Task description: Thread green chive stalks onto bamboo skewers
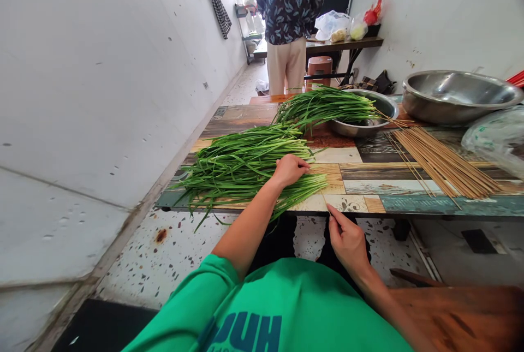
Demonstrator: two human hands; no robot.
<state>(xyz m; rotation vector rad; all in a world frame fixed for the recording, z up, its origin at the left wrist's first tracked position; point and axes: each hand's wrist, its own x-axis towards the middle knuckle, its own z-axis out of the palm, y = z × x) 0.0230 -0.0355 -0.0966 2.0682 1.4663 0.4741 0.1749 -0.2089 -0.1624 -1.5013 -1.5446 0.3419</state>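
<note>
Garlic chives (241, 161) lie in a wide green pile on the table, pale stem ends toward the right. My left hand (290, 170) is over the stem ends at the near side of the pile, its fingers curled and pinched on some chives; the exact hold is partly hidden. At the table's near edge my right hand (347, 236) pinches a thin bamboo skewer (323, 197) between thumb and index finger. The skewer points up toward the nearest stems. More chives, with skewers (387, 117) sticking out at their stem end, rest across a steel bowl (360, 131).
Many loose bamboo skewers (446, 163) are spread on the patchwork table (385, 185) at right. Behind them stand a large steel basin (458, 106) and a clear plastic bag (497, 136). A person (289, 19) stands beyond the table, facing away. A wooden stool (462, 314) is at lower right.
</note>
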